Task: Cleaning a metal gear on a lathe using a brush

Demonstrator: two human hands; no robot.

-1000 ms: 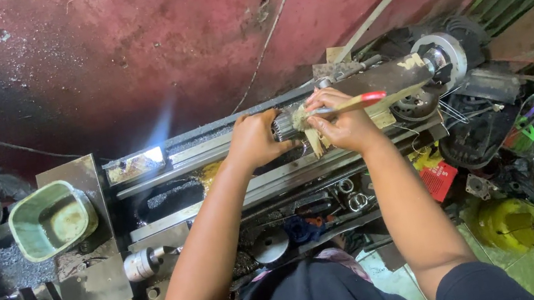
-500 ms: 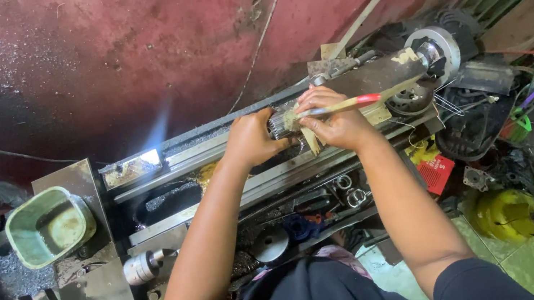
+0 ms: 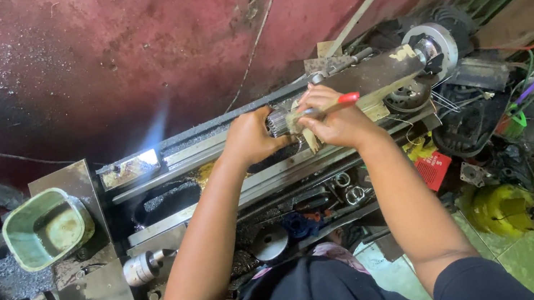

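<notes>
Hands unmoved on the lathe [image 3: 228,179] since before: left hand [image 3: 252,138] wraps the toothed part [image 3: 276,123], right hand [image 3: 335,120] pinches the red-tipped tool [image 3: 332,104] just beside it.

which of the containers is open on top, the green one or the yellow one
The pale green tub at the left of the machine is open, its hollow inside showing. The yellow container on the floor at the right is closed, with a red cap.

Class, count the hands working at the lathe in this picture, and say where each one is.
2: left hand grips the toothed part; right hand holds a red-handled tool. None appear hidden.
</notes>
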